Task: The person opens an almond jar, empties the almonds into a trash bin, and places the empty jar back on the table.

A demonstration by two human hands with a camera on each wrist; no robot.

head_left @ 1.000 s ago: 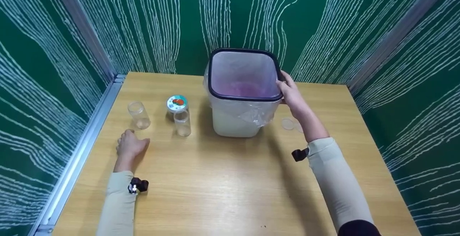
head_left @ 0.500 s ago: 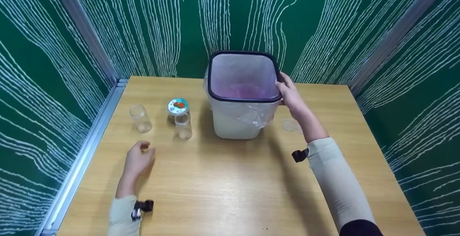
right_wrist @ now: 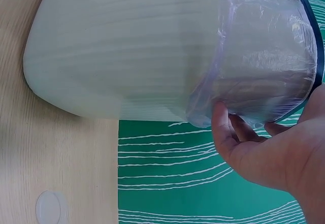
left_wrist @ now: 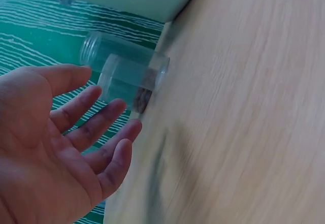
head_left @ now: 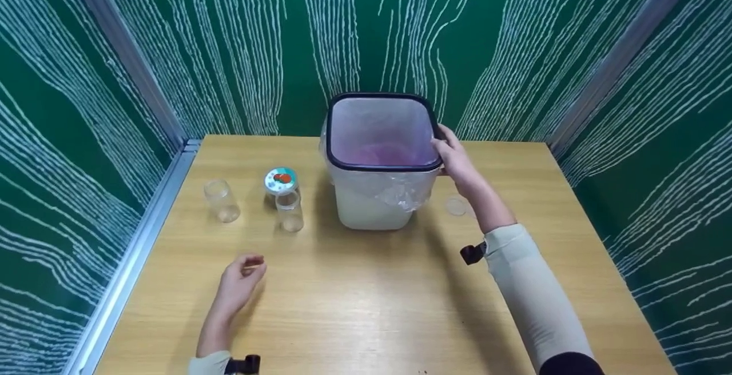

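A white bin (head_left: pixel 372 209) with a dark rim stands upright at the back middle of the table, lined with a clear plastic bag (head_left: pixel 403 192). At its right side my right hand (head_left: pixel 459 160) grips the rim, thumb toward the inside; in the right wrist view the fingers (right_wrist: pixel 221 120) lie against the folded-over bag. My left hand (head_left: pixel 239 284) is over the front left of the table, fingers loosely curled, holding nothing. Beyond it stand two clear lidless jars, a left jar (head_left: pixel 222 202) and a right jar (head_left: pixel 290 213), plus a jar with a printed lid (head_left: pixel 281 180).
Clear round discs (right_wrist: pixel 49 207) lie flat on the wooden table (head_left: pixel 354 295), right of the bin. Green walls (head_left: pixel 503 38) with white wavy lines rise at the back and both sides. A metal rail (head_left: pixel 137 232) runs along the left edge.
My left hand has drawn back from near the left clear jar, toward me and to the right. The right hand keeps its hold on the bin rim. The head view has tilted slightly.
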